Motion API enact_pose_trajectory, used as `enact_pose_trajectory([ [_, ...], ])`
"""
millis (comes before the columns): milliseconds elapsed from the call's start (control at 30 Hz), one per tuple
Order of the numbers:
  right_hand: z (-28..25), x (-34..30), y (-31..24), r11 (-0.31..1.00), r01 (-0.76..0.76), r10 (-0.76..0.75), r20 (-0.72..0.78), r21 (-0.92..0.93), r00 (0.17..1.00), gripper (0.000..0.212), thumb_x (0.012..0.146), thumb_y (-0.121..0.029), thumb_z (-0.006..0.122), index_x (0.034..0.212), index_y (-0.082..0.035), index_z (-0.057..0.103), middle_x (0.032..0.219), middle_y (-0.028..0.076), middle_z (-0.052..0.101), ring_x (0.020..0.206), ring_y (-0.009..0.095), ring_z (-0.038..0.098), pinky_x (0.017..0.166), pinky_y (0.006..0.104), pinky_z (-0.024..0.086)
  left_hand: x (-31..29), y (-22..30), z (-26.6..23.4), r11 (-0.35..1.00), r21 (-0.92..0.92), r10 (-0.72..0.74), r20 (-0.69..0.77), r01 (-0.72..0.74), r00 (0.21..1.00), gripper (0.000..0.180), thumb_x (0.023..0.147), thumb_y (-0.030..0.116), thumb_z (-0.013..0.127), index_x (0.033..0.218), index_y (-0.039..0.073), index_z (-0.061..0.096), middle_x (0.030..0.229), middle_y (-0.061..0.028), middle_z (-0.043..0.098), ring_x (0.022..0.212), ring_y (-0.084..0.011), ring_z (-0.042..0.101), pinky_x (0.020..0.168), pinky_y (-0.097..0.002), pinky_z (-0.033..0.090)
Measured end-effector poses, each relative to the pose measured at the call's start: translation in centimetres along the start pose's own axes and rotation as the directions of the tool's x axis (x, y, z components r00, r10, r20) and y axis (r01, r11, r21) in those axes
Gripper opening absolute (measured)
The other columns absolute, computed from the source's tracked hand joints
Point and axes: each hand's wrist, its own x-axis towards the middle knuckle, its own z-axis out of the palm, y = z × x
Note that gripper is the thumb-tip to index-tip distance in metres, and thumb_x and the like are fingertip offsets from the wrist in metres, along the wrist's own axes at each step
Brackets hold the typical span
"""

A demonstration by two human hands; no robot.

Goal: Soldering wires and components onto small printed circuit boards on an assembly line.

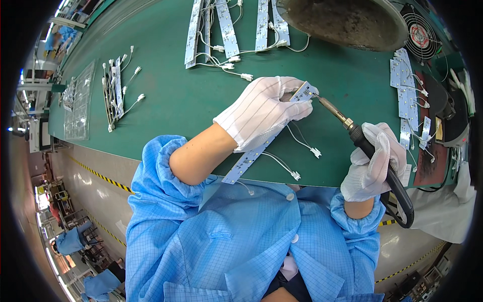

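Observation:
My left hand (261,109), in a white striped glove, is closed on a narrow LED circuit board (243,166). The board slants from near my jacket up past the fingers, and the glove covers its middle. White connector leads (282,165) hang from it over the green mat. In my gloved right hand (373,166) is a soldering iron (360,140), gripped by its black handle. Its metal tip points left and meets, or nearly meets, the board's upper end beside my left fingertips. Whether it touches, I cannot tell.
More LED boards with wires (226,30) lie at the back, below a dark fume hood (347,22). At right are stacked boards (405,95), a round fan (420,36) and a black soldering stand (455,118). Wired strips (116,90) and a clear plastic tray (78,108) lie at left.

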Motion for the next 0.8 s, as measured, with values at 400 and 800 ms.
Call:
enact_pose_trajectory([
  [400, -0.5, 0.2, 0.2, 0.996, 0.08, -0.084, 0.089, 0.044, 0.993, 0.031, 0.086, -0.001, 0.059, 0.114, 0.0, 0.045, 0.099, 0.016, 0.053, 0.065, 0.022, 0.058, 0.053, 0.0321, 0.048, 0.0, -0.4, 0.2, 0.994, 0.059, 0.091, -0.021, -0.09, 0.996, 0.036, 0.085, 0.025, 0.063, 0.114, 0.003, 0.062, 0.079, -0.0059, 0.064, 0.067, -0.0089, 0.053, 0.061, -0.0235, 0.046],
  [800, 0.9, 0.1, -0.7, 0.971, -0.223, 0.237, -0.335, 0.082, 0.912, 0.019, 0.089, -0.019, 0.06, 0.09, 0.0, 0.057, 0.081, 0.008, 0.064, 0.072, 0.02, 0.063, 0.066, 0.0282, 0.055, -0.7, 1.4, -0.8, 0.923, 0.385, 0.043, -0.113, 0.004, 0.993, 0.053, 0.079, 0.029, 0.069, 0.122, 0.002, 0.053, 0.082, -0.0156, 0.064, 0.069, -0.0231, 0.061, 0.064, -0.0312, 0.049],
])
